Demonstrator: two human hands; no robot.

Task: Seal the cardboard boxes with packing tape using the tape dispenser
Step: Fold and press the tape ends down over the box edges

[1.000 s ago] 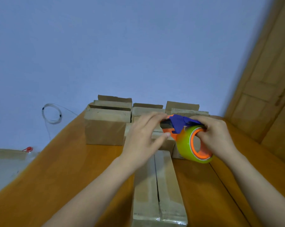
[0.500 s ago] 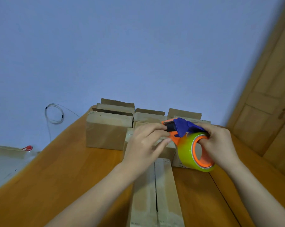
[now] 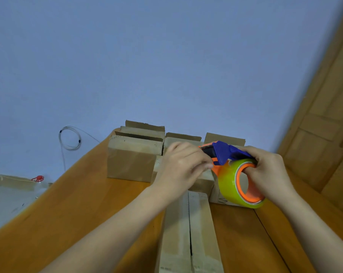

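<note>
1. Tape dispenser (image 3: 223, 154), blue and orange, carrying a yellow-green tape roll (image 3: 228, 182): held in the air over the far end of the near box, right of centre.
2. Right hand (image 3: 269, 172): grip closed on the tape dispenser, fingers hooked through the roll's orange core.
3. Left hand (image 3: 182, 168): fingers curled onto the tape dispenser's front end; whether they pinch tape cannot be told.
4. Near box (image 3: 176, 233): flaps shut, centre seam running near to far, on the counter (image 3: 87, 213).
5. Far boxes (image 3: 131, 160): a row at the counter's far edge, flaps up.
6. Cable coil (image 3: 70, 137): on the blue wall, far left.
</note>
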